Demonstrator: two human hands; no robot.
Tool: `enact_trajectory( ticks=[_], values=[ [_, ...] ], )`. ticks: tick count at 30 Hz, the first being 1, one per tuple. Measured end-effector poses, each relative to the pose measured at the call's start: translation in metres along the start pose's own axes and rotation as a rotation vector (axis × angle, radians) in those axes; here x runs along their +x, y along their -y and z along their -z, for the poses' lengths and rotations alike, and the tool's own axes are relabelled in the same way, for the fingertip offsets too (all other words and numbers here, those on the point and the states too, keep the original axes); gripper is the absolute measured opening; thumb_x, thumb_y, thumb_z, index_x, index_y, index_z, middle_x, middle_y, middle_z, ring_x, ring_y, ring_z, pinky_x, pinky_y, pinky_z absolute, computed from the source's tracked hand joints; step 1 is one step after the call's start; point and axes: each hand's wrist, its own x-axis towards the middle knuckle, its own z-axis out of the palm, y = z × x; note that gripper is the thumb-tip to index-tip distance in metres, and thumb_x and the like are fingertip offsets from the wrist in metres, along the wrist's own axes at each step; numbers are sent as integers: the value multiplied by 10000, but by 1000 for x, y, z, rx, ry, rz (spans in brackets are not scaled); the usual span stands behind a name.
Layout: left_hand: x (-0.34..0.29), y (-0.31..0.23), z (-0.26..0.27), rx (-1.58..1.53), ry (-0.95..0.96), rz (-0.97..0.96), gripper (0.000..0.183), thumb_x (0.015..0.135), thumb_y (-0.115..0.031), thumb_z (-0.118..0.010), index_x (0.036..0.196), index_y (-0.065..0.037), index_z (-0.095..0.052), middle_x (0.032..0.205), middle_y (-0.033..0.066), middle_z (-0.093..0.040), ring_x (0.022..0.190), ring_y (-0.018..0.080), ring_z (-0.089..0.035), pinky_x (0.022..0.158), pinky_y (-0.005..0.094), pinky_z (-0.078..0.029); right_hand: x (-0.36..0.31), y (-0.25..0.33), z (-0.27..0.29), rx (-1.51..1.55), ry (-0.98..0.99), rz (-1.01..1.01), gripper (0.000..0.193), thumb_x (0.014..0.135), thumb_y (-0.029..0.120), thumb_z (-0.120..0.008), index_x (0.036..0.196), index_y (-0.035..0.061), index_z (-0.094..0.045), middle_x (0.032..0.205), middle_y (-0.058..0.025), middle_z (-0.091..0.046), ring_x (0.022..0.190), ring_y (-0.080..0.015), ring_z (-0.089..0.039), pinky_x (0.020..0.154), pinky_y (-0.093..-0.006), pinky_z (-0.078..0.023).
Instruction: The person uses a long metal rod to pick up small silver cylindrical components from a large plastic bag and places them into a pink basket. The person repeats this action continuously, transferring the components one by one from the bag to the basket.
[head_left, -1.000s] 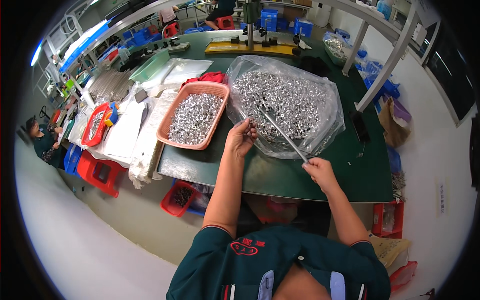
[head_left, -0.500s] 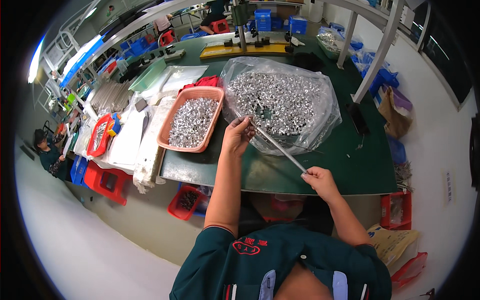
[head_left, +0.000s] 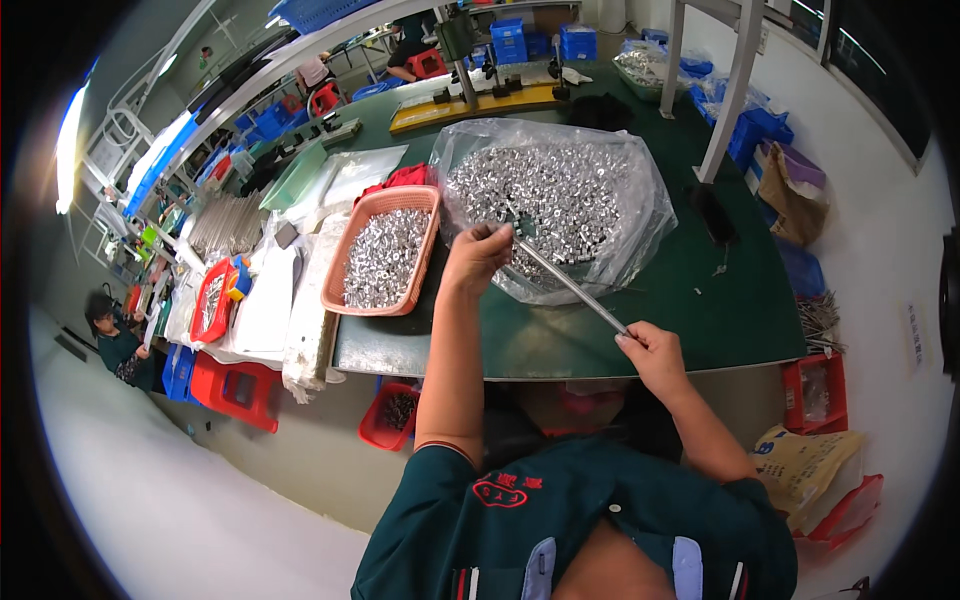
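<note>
A straight silver metal rod slants across the near side of the bench, its lower end toward the right. My left hand is closed around its upper end, fingers curled over it. At the lower end, my right hand pinches the rod between thumb and fingers. Just beyond it lies an open clear plastic bag spread out under many small shiny metal parts. To the left of my left hand stands a pink plastic basket, holding more such small metal parts.
The green bench has a yellow-based metal fixture at the back. A frame post rises on the right near a dark flat object. Papers and a red tray lie left. A co-worker is far left.
The whole view has tilted and shifted slightly. Both hands keep hold of the rod, and my right hand sits a little farther right.
</note>
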Motion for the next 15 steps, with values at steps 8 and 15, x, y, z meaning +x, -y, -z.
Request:
enact_trajectory(
  ticks=[8,15],
  values=[
    [11,30,-22,-237,-76,14,350,918,-402,-539,1010,-66,-572,859,30,-578,744,151,-550,658,309,-462,9,-10,-7,183,9,-73,177,826,146,-640,820,-30,-625,600,-34,-555,557,-63,-460,516,-264,-384],
    [-34,62,-36,-119,57,145,530,929,-513,-434,1137,-39,-548,1026,79,-608,922,208,-581,782,366,-458,44,16,-33,211,128,-51,184,843,135,-609,866,-46,-620,634,-47,-582,587,-67,-488,529,-269,-396]
  ],
)
